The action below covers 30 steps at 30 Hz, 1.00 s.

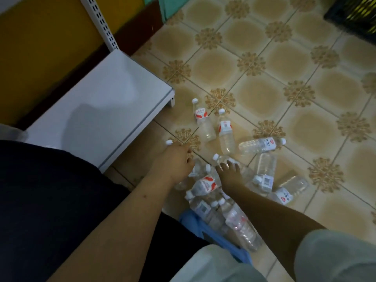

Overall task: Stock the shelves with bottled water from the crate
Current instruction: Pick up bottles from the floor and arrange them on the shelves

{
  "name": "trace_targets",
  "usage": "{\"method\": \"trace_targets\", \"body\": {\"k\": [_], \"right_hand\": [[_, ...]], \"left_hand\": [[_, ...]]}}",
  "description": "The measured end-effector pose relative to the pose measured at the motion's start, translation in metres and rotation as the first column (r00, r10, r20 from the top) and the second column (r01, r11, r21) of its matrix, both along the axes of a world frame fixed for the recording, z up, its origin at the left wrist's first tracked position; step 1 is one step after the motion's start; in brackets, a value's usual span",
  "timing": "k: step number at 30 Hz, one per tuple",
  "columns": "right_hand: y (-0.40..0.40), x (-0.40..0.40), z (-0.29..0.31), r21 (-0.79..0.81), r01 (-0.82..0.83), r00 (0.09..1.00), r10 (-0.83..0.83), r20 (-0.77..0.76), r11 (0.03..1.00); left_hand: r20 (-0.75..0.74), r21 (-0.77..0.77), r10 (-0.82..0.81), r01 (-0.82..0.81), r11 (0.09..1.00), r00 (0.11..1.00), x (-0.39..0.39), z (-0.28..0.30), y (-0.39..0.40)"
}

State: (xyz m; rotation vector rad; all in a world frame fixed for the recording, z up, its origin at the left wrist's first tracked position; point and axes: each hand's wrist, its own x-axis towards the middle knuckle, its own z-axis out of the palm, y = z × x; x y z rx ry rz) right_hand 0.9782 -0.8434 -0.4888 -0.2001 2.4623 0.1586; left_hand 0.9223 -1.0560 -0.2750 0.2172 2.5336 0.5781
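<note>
Several clear water bottles with white caps and red-and-white labels lie scattered on the tiled floor [205, 123]. More of them are heaped [205, 186] over a blue crate [191, 220] near my legs. My left hand [175, 161] grips one bottle, whose white cap [169, 142] sticks out beside the thumb, close to the front edge of the white bottom shelf [97, 110]. My right hand [230, 174] reaches into the heap. Its spread fingers rest on top of a lying bottle [220, 158]; no wrap around it shows. The shelf board holds nothing.
A white perforated shelf upright [99, 21] rises against a yellow wall at the back left. A dark slatted crate [354, 15] sits at the top right corner. Patterned floor tiles stretch to the right, beyond the bottles.
</note>
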Motion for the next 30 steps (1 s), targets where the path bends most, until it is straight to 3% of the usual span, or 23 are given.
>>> {"method": "trace_targets", "body": {"k": [5, 8, 13, 18, 21, 23, 25, 28, 30], "right_hand": [[0.004, -0.02, -0.017, 0.029, -0.185, 0.983, 0.186, -0.013, 0.982], [0.013, -0.031, -0.006, -0.083, -0.267, 0.961, 0.272, 0.05, 0.96], [0.029, -0.018, 0.026, -0.263, -0.11, 0.969, 0.162, 0.187, 0.958], [0.038, 0.012, 0.063, -0.409, 0.039, 0.984, 0.037, 0.176, 0.912], [0.032, 0.023, 0.093, -0.528, 0.112, 0.992, -0.068, 0.103, 0.842], [0.02, 0.024, 0.113, -0.615, 0.192, 0.98, -0.183, 0.078, 0.765], [0.002, 0.023, 0.128, -0.699, 0.285, 0.945, -0.313, 0.092, 0.655], [-0.031, 0.014, 0.143, -0.796, 0.381, 0.883, -0.44, 0.162, 0.471], [-0.055, 0.005, 0.155, -0.824, 0.373, 0.865, -0.482, 0.141, 0.427]], "left_hand": [[-0.006, 0.01, 0.054, -0.054, 0.998, 0.999, -0.001, 0.0, 0.001], [-0.005, 0.007, 0.074, -0.074, 0.997, 0.997, -0.001, -0.001, -0.002], [0.073, -0.02, 0.133, -0.132, 0.991, 0.988, -0.004, 0.002, -0.003], [0.235, -0.059, 0.11, -0.098, 0.993, 0.966, -0.001, 0.003, 0.0], [0.315, -0.079, 0.24, -0.227, 0.971, 0.918, 0.0, -0.003, 0.0], [0.239, -0.095, 0.456, -0.447, 0.89, 0.857, -0.003, -0.004, -0.006], [0.174, -0.07, 0.664, -0.664, 0.745, 0.727, -0.006, 0.003, -0.013], [0.318, 0.042, 0.777, -0.827, 0.561, 0.544, -0.009, 0.012, -0.021], [0.439, 0.131, 0.77, -0.881, 0.454, 0.462, -0.007, 0.02, -0.023]]}}
